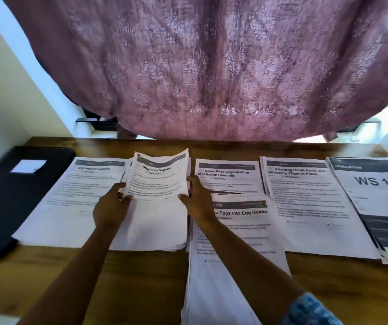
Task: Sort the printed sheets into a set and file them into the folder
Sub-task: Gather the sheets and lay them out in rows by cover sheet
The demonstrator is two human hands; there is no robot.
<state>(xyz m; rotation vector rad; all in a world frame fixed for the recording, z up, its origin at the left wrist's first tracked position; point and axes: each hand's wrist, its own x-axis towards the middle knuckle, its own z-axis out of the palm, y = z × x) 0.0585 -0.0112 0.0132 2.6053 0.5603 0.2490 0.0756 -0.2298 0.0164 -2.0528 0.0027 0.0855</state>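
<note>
Both hands hold the "Organize Napkins" sheet [157, 177] by its side edges. The left hand [110, 205] pinches the left edge between thumb and curled fingers; the right hand [197, 198] curls round the right edge, thumb on the face of the paper. The sheet bows upward off its pile [155, 226]. Along the wooden tabletop [129, 277] lie the other piles: "Dishwasher Loading" [78, 195], "Shoe Rack Organization" [228, 177], "Charging Small Items" [310, 207] and "WS 18" [380, 195]. The "Eggs Into Egg Holder" sheet [235, 242] lies nearer (partly under the right forearm). The black folder [12, 184] lies closed at far left, just beside the piles.
</note>
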